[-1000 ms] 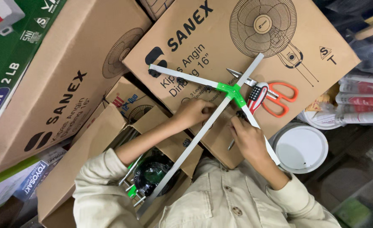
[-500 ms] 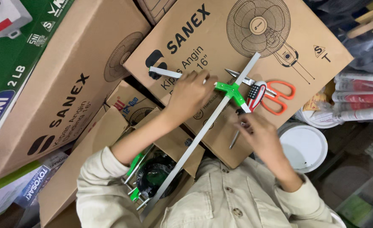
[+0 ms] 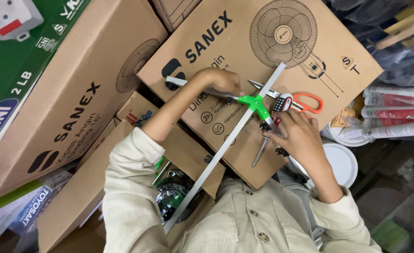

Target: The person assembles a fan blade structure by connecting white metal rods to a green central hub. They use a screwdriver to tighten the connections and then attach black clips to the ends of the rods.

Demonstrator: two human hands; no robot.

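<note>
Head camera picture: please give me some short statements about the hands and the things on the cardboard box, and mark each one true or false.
1. The green connector joins white bars that cross on top of the cardboard box. True.
2. The left hand rests on a white bar to the left of the connector. True.
3. The scissors have blue handles. False: the handles are orange.
4. The right hand holds the scissors. False: it is below them, fingertips near the small black pieces by the connector.
5. The white round lid lies on top of the box. False: it lies lower, beside the box, to the right.
</note>
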